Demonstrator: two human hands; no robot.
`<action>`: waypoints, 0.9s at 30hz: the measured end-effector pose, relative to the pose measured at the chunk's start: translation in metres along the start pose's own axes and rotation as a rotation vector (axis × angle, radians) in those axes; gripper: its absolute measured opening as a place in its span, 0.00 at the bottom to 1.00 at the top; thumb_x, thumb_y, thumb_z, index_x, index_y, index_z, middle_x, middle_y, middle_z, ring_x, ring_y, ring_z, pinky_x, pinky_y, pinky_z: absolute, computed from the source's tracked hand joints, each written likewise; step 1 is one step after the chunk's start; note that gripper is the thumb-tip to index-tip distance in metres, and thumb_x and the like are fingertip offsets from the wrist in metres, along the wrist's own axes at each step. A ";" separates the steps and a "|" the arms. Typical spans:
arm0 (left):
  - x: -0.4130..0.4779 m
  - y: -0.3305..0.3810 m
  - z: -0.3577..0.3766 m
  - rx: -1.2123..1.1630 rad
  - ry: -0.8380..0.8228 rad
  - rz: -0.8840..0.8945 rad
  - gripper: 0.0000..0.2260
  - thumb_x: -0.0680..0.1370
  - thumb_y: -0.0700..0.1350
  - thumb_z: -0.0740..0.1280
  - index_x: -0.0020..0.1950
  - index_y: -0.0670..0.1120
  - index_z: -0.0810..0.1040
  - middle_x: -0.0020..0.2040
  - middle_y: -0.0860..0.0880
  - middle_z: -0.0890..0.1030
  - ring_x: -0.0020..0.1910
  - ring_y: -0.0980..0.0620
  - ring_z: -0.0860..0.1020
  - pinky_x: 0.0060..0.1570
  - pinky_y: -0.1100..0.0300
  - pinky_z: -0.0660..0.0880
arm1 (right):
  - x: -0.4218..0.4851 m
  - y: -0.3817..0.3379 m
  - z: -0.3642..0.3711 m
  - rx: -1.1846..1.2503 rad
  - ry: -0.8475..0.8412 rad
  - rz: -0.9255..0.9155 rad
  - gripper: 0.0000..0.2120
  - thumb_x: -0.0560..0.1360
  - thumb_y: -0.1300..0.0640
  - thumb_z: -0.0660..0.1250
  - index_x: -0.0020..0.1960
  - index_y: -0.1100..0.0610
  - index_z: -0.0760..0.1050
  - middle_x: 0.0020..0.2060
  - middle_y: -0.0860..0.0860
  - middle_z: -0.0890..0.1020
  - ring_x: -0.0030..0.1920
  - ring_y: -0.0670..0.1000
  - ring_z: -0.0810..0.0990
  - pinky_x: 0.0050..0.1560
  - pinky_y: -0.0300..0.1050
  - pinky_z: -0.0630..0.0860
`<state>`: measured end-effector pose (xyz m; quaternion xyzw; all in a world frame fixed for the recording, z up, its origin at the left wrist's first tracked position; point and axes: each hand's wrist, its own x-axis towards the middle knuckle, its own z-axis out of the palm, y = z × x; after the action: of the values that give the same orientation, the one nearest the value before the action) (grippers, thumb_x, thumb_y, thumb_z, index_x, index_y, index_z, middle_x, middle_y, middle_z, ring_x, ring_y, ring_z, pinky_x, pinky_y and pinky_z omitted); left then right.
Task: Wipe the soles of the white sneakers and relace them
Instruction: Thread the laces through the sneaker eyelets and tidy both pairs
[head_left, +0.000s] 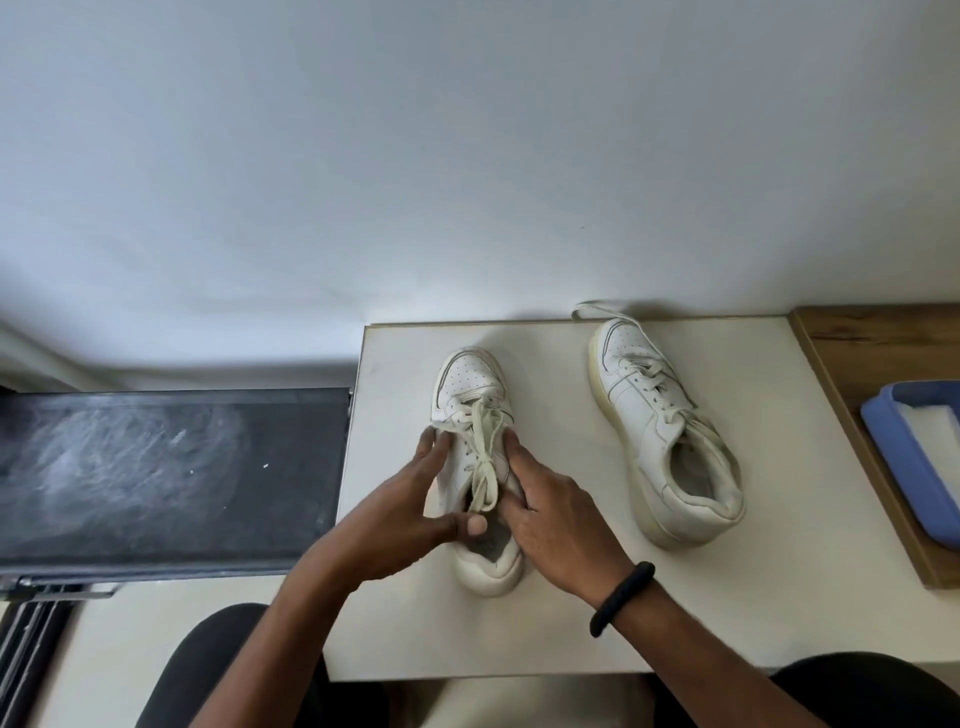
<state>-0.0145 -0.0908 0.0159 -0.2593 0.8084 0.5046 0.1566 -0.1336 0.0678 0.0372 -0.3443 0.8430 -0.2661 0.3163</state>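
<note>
From my end, the job looks to be in the relacing stage, not finished. The near sneaker (470, 384) stands upright on the desk (571, 613), toe pointing away, and both hands are on it. The left grip (415, 504) holds its left side, fingers curled against the upper and thumb at the collar. The right grip (556, 514) clasps the right side, fingers along the eyelet row and thumb tucked into the shoe's mouth. Its lace (483, 467) is crossed through the lower eyelets only. The loose ends lie down over the tongue, untied, and neither grip is pinching them, so I judge the upper eyelets and the knot remain to be done. The far sneaker (654, 426) sits well apart to the right, also upright. It is laced some way up, with a loose end trailing past its toe. I can't tell whether the soles have been wiped, since both shoes rest sole-down and the midsole edges look yellowish. A blue tray (893, 452) holding something white sits at the right edge, untouched.
</note>
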 end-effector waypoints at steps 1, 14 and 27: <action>-0.001 -0.002 -0.003 -0.023 -0.002 0.009 0.53 0.70 0.65 0.73 0.85 0.58 0.43 0.83 0.63 0.41 0.83 0.59 0.54 0.77 0.57 0.64 | 0.001 -0.001 0.002 -0.007 -0.004 -0.014 0.29 0.83 0.54 0.57 0.82 0.46 0.51 0.70 0.53 0.75 0.62 0.55 0.78 0.53 0.41 0.70; -0.026 0.035 -0.020 0.307 0.020 -0.171 0.44 0.75 0.69 0.67 0.85 0.55 0.53 0.85 0.53 0.57 0.82 0.52 0.59 0.78 0.53 0.62 | -0.014 0.018 -0.047 0.193 0.330 -0.129 0.20 0.78 0.60 0.65 0.69 0.50 0.76 0.60 0.47 0.84 0.55 0.45 0.83 0.57 0.41 0.79; 0.059 0.158 0.139 0.019 0.318 0.125 0.32 0.83 0.56 0.66 0.82 0.44 0.59 0.71 0.41 0.77 0.69 0.39 0.76 0.62 0.51 0.72 | -0.023 0.128 -0.118 0.243 0.295 0.264 0.31 0.76 0.56 0.70 0.77 0.46 0.66 0.70 0.47 0.76 0.68 0.49 0.75 0.65 0.44 0.72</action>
<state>-0.1551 0.0743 0.0406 -0.2836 0.8423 0.4584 -0.0028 -0.2581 0.1925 0.0379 -0.1480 0.8796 -0.3695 0.2607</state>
